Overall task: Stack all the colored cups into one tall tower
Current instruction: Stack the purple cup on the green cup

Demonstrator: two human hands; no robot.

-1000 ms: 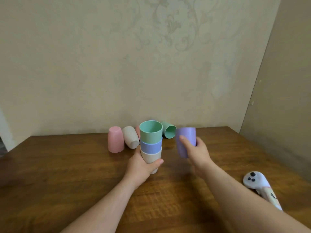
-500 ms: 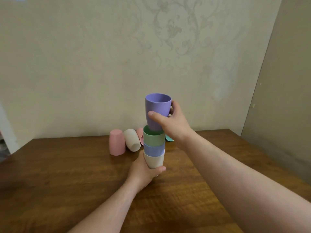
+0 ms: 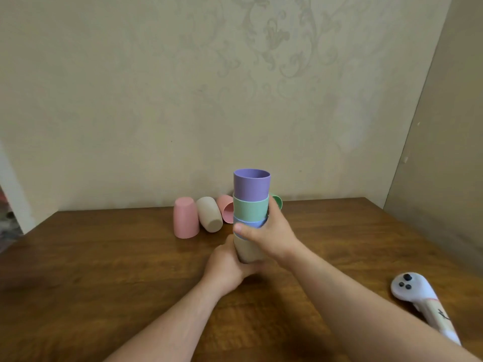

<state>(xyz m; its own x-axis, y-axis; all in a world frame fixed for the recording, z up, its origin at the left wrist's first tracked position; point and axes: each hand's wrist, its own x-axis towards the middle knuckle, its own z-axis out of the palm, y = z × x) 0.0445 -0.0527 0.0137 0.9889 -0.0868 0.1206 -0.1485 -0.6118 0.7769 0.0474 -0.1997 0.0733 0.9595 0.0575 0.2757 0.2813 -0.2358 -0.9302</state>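
Beige patterned wallpaper backs a dark wooden table [image 3: 104, 257], and at its middle the nested tower of pastel plastic cups [image 3: 250, 218] is held upright. Its base, a beige cup [image 3: 247, 252], is clasped by the left hand [image 3: 227, 267]; the right hand [image 3: 269, 236] is wrapped round the blue and green bands, thumb laid across the front. A purple cup [image 3: 251, 184] is seated on top, apparently fully home. For a clean step, the purple cup should be pressed straight down and the tower kept vertical while one hand is freed for the next cup. Four are left near the wall: an upturned pink cup [image 3: 185, 218], a tipped beige cup [image 3: 209, 218], a second pink cup [image 3: 226, 209] on its side, and a green one [image 3: 277, 201] mostly hidden behind the right hand. Little of the blue cup can be made out. A white controller [image 3: 415, 291] is cut off by the right forearm.
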